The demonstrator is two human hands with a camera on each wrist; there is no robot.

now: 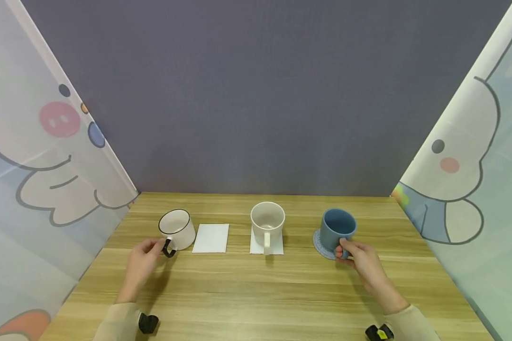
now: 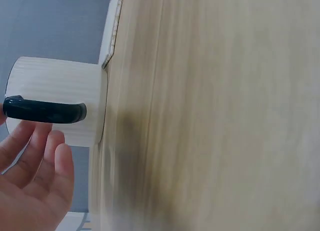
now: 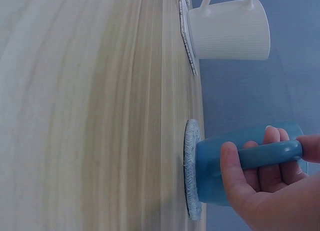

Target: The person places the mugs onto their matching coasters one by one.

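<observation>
On the left of the table stands a white mug (image 1: 183, 237) with a dark rim and a black handle (image 2: 45, 111). My left hand (image 1: 142, 260) pinches the upper part of that handle; two fingertips pass behind it, while the other fingers are loosely bent beside the mug wall. A blue mug (image 1: 334, 232) sits on a round blue coaster (image 1: 320, 246) at the right. My right hand (image 1: 364, 267) holds its handle (image 3: 270, 154), thumb on the top end and fingers behind it. The right wrist view shows the mug's base against the coaster.
A cream mug (image 1: 268, 220) stands on a square white coaster (image 1: 277, 248) in the middle, handle toward me. Another square white coaster (image 1: 211, 238) lies between it and the left mug. A grey panel (image 1: 264, 94) rises behind the wooden table (image 1: 247, 298); printed cloths flank it.
</observation>
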